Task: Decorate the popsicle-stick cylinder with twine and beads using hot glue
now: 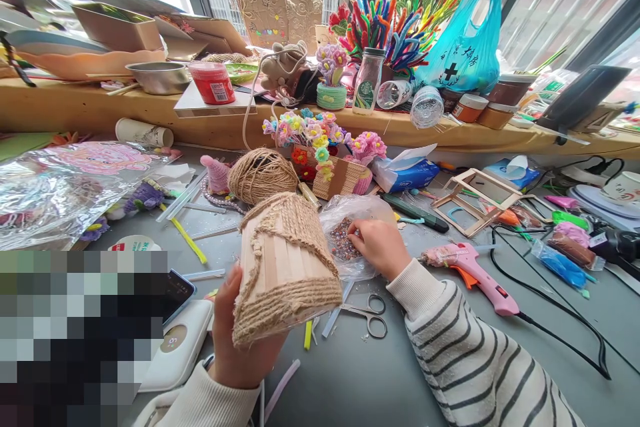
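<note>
My left hand [245,353] is wrapped round the lower part of a wooden-stick pot [280,253] trimmed with twine, holding it tilted above the table. Rope covers its base, and a strand runs diagonally over the pale sticks. To its right, my right hand [377,243] dips its fingers into a clear plastic bag of small beads [343,240]. The fingertips are pressed together among the beads; whether they grip one is too small to see. Scissors [367,313] lie below the bag. A pink glue gun [475,273] rests right of my right wrist.
Behind the pot sit a ball of twine [263,177] and crocheted flowers [313,137]. A wooden frame [477,200] and the glue gun's black cord [565,327] occupy the right side. A white power bank [177,343] lies by my left wrist. Jars and pipe cleaners line the ledge [65,103].
</note>
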A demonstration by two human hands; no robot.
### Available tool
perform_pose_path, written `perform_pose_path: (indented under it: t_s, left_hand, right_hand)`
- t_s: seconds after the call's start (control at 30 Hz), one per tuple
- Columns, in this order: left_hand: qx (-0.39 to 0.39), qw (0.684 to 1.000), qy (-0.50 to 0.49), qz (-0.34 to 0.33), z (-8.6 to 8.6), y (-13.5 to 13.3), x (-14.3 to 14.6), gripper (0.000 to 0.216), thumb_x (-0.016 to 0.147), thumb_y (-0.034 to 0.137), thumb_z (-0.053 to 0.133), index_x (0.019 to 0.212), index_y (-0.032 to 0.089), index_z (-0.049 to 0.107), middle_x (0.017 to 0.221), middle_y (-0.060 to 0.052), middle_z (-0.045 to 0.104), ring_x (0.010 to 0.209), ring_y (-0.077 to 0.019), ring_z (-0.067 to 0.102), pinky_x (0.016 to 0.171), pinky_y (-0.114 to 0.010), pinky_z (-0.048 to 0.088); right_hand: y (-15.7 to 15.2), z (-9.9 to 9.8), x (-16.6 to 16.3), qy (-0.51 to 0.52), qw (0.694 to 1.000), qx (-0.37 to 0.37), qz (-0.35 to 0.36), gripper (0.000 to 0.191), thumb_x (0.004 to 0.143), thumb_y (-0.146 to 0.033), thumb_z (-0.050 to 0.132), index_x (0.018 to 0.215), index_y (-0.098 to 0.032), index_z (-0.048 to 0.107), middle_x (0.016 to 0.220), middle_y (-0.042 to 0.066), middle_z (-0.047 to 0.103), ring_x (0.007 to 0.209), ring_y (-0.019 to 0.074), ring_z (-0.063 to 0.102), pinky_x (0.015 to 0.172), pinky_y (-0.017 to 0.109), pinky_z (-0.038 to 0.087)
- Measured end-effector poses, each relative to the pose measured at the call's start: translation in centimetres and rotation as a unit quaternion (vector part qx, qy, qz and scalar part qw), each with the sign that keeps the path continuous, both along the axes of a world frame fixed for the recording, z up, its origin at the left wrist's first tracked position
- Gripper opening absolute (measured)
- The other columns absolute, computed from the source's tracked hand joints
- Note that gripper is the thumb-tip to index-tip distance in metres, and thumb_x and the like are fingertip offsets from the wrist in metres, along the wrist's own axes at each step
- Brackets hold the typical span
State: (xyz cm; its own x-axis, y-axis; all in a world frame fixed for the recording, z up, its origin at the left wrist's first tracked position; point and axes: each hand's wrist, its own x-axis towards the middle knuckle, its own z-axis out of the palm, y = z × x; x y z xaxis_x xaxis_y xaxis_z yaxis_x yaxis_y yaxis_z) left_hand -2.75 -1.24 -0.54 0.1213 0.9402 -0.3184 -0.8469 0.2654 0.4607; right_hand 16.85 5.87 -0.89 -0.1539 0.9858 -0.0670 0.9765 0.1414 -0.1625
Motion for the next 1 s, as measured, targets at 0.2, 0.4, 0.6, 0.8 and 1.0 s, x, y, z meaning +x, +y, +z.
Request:
perform_pose_path:
  t_s: [0.2,0.4,0.6,0.8,1.0]
  left_hand:
    - [-0.002,1.0,-0.015,-0.013,-0.4,0.1,-0.2,0.043,0.061,0.044,0.072,0.104,0.035,0.067,0.102,0.005,0.074,0.089,-0.0235,0.069,0.088,-0.036,0.051]
    - [0.002,0.999,0.02,-0.033,0.8,-0.6,0.3,0.031,0.063,0.043,0.07,0.09,0.029,0.073,0.094,0.003,0.075,0.099,-0.0263,0.065,0.092,-0.035,0.049]
    - [0.054,0.995,0.025,-0.078,1.3,-1.6,0.7,0.009,0.066,0.035,0.071,0.064,0.027,0.072,0.069,0.002,0.075,0.102,-0.0289,0.065,0.094,-0.038,0.048]
    - [0.129,0.982,0.055,-0.126,0.3,-1.5,1.4,0.011,0.061,0.036,0.076,0.066,0.027,0.072,0.061,-0.002,0.072,0.109,-0.031,0.06,0.097,-0.043,0.046]
    - [0.17,0.969,0.134,-0.119,-0.2,-1.8,1.7,0.051,0.059,0.039,0.077,0.107,0.024,0.067,0.109,-0.01,0.069,0.116,-0.036,0.053,0.092,-0.044,0.048]
  right_hand:
    - [-0.3,0.7,0.2,0.025,0.999,0.03,-0.012,0.02,0.088,-0.03,0.049,0.092,-0.015,0.062,0.088,0.003,0.065,0.084,0.0136,0.06,0.077,0.032,0.048]
    - [-1.3,2.7,0.5,0.052,0.994,0.095,-0.019,0.013,0.083,-0.021,0.053,0.086,-0.021,0.066,0.081,0.002,0.069,0.077,0.0141,0.062,0.063,0.024,0.039]
    - [-4.0,6.1,0.8,0.081,0.98,0.18,0.007,0.012,0.083,-0.024,0.053,0.083,-0.022,0.065,0.065,-0.001,0.063,0.059,0.0114,0.056,0.06,0.024,0.038]
    - [-7.6,8.9,0.8,0.175,0.922,0.332,0.095,0.01,0.084,-0.022,0.053,0.084,-0.023,0.063,0.061,-0.004,0.061,0.05,0.0084,0.052,0.05,0.02,0.04]
    - [-9.6,9.8,0.1,0.203,0.908,0.345,0.124,0.007,0.082,-0.02,0.057,0.087,-0.024,0.061,0.066,-0.004,0.064,0.055,0.0066,0.055,0.052,0.016,0.043]
